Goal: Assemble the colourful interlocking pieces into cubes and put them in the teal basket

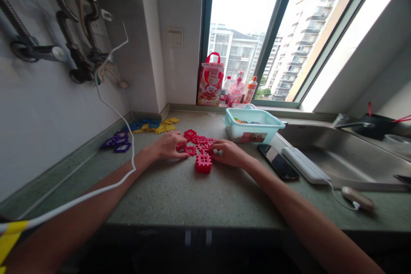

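A cluster of red notched plastic building tiles (202, 140) lies on the counter between my hands. In front of it stands a small red cube (203, 164) built from such tiles, with a window-like grid on its face. My left hand (170, 144) curls at the left of the cluster, thumb and fingers closed on a red tile (180, 147). My right hand (229, 153) is at the right edge of the pile, fingertips bent around a red tile (218, 153) that they partly hide.
Yellow tiles (165, 126), blue tiles (143, 124) and purple tiles (118, 141) lie back left. A light-blue bin (252, 126) holds more pieces. Right of it are a phone (278, 162), a power strip (305, 165) and the sink (346, 158). A white cable (125, 175) crosses above my left forearm.
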A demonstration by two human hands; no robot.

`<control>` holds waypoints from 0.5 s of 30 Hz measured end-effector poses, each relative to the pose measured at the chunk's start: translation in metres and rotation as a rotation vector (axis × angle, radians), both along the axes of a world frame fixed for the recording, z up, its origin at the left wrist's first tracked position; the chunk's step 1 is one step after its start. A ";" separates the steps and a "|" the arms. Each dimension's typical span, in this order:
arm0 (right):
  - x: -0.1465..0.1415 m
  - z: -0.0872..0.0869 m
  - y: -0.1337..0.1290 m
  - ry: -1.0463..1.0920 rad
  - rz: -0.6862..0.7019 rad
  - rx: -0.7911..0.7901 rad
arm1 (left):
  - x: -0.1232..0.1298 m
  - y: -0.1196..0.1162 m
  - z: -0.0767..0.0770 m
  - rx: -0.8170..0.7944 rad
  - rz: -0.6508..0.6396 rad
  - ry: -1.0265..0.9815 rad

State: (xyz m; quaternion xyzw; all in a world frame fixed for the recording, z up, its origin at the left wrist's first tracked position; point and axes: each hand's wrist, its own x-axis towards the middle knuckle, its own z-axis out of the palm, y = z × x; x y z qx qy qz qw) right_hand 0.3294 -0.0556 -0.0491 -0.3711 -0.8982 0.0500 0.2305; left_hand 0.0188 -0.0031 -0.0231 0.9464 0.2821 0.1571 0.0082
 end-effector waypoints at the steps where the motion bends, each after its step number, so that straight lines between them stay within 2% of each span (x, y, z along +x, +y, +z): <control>1: 0.004 0.003 -0.001 -0.006 -0.025 0.004 | 0.000 0.000 0.000 -0.005 0.010 -0.010; 5: 0.027 0.025 -0.008 0.011 -0.118 0.038 | -0.001 0.000 -0.001 -0.029 0.028 -0.100; 9: 0.050 0.048 -0.013 -0.019 -0.167 0.007 | 0.002 -0.001 0.000 -0.025 -0.022 -0.242; 12: 0.050 0.048 -0.013 -0.132 -0.193 -0.040 | 0.014 -0.013 0.004 -0.050 -0.084 -0.339; 15: 0.035 0.037 -0.014 -0.162 -0.161 -0.059 | 0.029 -0.031 0.007 -0.099 -0.143 -0.377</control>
